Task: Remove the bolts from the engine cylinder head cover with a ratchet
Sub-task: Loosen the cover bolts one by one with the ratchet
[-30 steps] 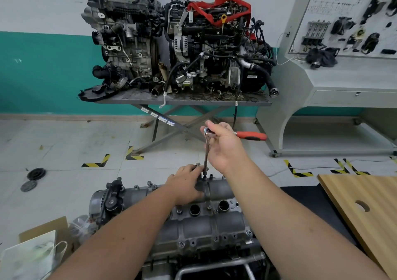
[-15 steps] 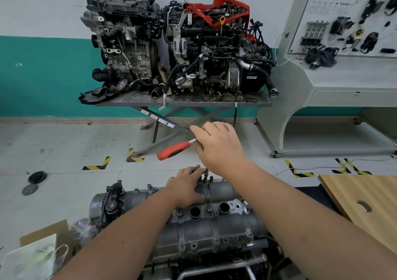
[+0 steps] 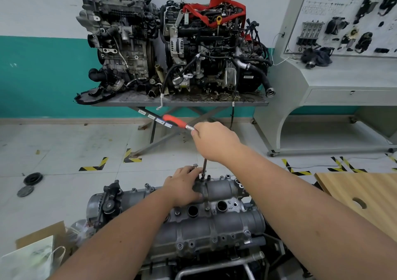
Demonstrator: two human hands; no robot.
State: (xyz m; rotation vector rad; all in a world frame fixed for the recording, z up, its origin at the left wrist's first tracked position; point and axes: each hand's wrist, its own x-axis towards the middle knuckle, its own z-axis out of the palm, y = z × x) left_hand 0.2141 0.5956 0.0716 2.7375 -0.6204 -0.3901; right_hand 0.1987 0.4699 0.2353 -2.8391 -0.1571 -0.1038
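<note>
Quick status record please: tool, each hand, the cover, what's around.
tool: ratchet, red handle pointing up-left, extension bar down onto a bolt at the cover's far edge
right hand: grips the ratchet head
left hand: rests on the cylinder head cover, fingers by the socket
surroundings: two engines on a stand; wooden board at right

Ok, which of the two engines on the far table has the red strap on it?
The right-hand engine: a red strap loops over its top. The left engine beside it is bare grey metal, no strap.
</note>
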